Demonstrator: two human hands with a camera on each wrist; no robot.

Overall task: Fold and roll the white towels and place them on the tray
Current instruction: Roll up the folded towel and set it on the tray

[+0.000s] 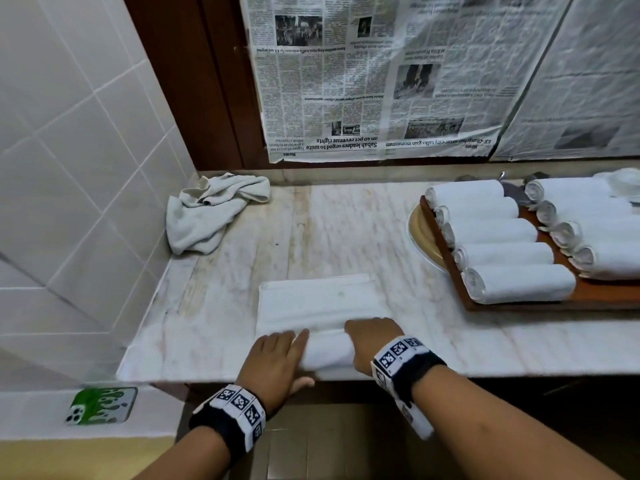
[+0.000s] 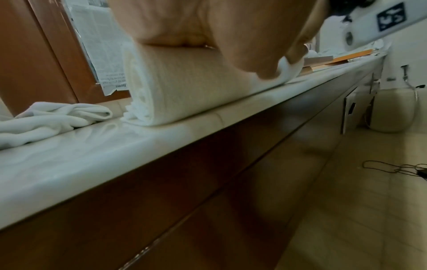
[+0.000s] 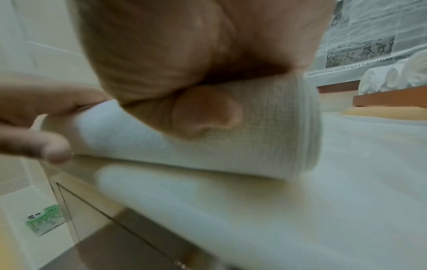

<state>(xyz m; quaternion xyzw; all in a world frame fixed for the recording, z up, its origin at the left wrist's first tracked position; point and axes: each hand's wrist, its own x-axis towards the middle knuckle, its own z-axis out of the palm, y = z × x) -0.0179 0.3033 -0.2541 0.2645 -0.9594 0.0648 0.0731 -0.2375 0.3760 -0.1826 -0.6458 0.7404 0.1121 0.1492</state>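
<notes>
We are pressing our left hand (image 1: 277,362) and right hand (image 1: 372,341), fingers curled, around the half-rolled white towel (image 1: 322,317) lying at the lower centre, on the counter's (image 1: 242,278) near edge. The tray (image 1: 606,296) of rolled towels (image 1: 519,284) is sitting at the right edge.

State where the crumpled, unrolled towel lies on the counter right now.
In the head view, the crumpled towel lies at the counter's far left corner, against the tiled wall, below the newspaper.

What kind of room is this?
Probably a tiled bathroom or a spa or hotel back room: white wall tiles, a marble counter, rolled towels lined on a wooden tray. Newspaper covers the wall panel behind.
</notes>
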